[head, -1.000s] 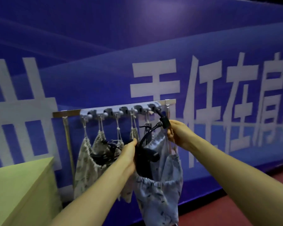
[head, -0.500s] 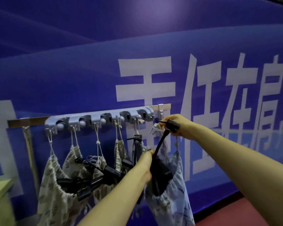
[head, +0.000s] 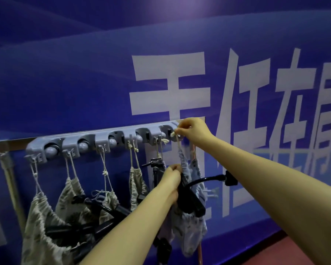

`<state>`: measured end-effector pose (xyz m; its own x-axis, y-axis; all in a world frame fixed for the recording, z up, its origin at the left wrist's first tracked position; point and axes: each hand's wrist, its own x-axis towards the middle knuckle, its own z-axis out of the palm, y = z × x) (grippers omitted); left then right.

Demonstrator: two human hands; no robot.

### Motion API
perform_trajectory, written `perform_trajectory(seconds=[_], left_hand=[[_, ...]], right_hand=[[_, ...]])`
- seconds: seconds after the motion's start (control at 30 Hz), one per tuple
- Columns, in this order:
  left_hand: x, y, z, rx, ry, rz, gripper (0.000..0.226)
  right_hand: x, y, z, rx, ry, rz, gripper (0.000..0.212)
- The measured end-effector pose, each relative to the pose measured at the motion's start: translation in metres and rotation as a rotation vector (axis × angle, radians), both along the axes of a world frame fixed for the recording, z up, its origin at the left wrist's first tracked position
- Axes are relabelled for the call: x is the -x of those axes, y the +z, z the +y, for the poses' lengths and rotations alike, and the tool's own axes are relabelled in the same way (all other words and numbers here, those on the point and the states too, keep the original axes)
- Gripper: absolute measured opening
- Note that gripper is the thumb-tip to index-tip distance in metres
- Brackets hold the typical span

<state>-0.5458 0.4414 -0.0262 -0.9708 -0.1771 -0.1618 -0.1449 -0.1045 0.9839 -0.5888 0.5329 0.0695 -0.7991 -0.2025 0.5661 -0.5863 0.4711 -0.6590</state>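
Observation:
A grey hook rail (head: pixel 103 139) is fixed on a blue wall. Several patterned drawstring bags hang from it, holding black gooseneck clip holders. At the rail's right end my right hand (head: pixel 194 130) pinches the white drawstring (head: pixel 178 145) of a pale blue bag (head: pixel 191 226) against the last hook. My left hand (head: pixel 171 178) grips the gathered mouth of that bag, beside a black holder (head: pixel 191 199) whose bent neck (head: pixel 208 179) sticks out to the right.
Beige patterned bags (head: pixel 46 222) with black holders hang along the left of the rail. A metal bar (head: pixel 8 144) runs behind the rail on a post (head: pixel 10 180). Large white characters cover the blue wall (head: pixel 170 88). Red floor (head: pixel 275 253) lies at lower right.
My right hand let go of the black holder's clip end and rose to the rail, now pinching the drawstring at the last hook. My left hand shifted up to the bag's mouth. The view moved closer.

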Motion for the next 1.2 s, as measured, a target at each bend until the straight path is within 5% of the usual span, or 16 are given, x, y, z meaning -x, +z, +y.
perform_trajectory(seconds=[0.27, 0.57, 0.8, 0.93, 1.2], left_hand=[[0.015, 0.002, -0.002, 0.08, 0.007, 0.142, 0.022], [0.028, -0.019, 0.0, 0.147, 0.076, 0.16, 0.032], [0.012, -0.023, -0.006, 0.123, 0.095, 0.076, 0.027], [-0.007, -0.012, -0.011, 0.137, 0.058, 0.055, 0.025], [-0.085, 0.017, -0.058, 0.104, 0.038, 0.061, 0.041]], right_hand=[[0.03, -0.001, -0.009, -0.014, -0.155, -0.03, 0.016], [0.036, -0.018, 0.003, 0.098, -0.065, -0.407, 0.023], [0.019, -0.032, 0.001, 0.16, -0.025, -0.386, 0.025], [0.003, -0.033, 0.0, -0.034, -0.16, -0.249, 0.032], [-0.055, -0.022, -0.014, 0.024, -0.088, -0.093, 0.032]])
